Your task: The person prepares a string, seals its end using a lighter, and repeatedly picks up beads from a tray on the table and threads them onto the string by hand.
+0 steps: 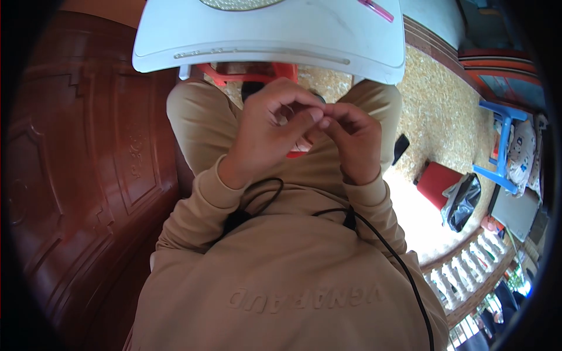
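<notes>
"As the view is read from the left, what is recorded first?"

"A dark red-brown carved wooden panel [132, 140], upright beside the wearer's left arm. Next, a red frame [225, 76] under the white table [316, 29]; on the table, a round patterned item [240, 3], cut off by the view's edge."

"Condition of the left hand [263, 128]?"

"Raised above the lap, fingers curled, thumb and forefinger drawn together in a pinch. A small pale item [283, 120] shows within the curl, its kind too small to tell. Below the hand, a red patch [297, 154], partly hidden."

"And the right hand [358, 140]?"

"Its thumb and forefinger are also pinched, tips meeting those of the left. Whether anything is gripped between either pair, I cannot tell. Any piece being worked would be at that meeting point, hidden by the fingertips."

"Remaining items?"

"A pink pen-like item [377, 10] on the table, near its right side. A black cable [404, 263] runs down over the beige sweatshirt [293, 263]. Farther right on the floor: a red box [439, 184], a black bag [466, 205] just beside it, white balusters [462, 275], and a blue stool [501, 146] near patterned cloth [521, 149]."
</notes>
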`<action>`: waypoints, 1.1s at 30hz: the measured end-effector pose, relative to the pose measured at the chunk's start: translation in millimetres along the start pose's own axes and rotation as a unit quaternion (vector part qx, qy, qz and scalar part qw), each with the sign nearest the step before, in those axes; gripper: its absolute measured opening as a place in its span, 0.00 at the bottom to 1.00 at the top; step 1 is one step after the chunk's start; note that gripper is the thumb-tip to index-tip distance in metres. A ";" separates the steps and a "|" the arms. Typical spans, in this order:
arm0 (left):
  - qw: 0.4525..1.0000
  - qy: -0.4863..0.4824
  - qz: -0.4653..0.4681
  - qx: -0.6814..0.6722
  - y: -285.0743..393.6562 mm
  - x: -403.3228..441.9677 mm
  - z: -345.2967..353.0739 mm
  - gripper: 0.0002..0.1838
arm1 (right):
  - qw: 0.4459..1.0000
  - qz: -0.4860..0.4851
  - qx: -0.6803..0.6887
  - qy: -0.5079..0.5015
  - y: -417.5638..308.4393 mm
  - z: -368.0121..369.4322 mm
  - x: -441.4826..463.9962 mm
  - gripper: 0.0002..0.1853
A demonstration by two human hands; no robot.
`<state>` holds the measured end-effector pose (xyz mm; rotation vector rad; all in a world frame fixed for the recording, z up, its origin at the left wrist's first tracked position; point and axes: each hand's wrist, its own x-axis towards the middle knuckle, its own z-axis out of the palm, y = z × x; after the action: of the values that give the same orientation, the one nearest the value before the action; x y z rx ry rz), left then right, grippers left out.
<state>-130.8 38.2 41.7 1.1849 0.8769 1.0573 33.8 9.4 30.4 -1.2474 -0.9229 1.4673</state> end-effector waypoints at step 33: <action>0.798 0.187 0.116 0.561 -41.6 132.9 -155.3 0.06 | 0.999 -0.041 0.018 0.015 13.7 -10.8 -1.1 0.05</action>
<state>-231.4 207.6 -26.8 2.1390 1.8469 0.9605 41.8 4.5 15.6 -1.1892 -0.9127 1.3919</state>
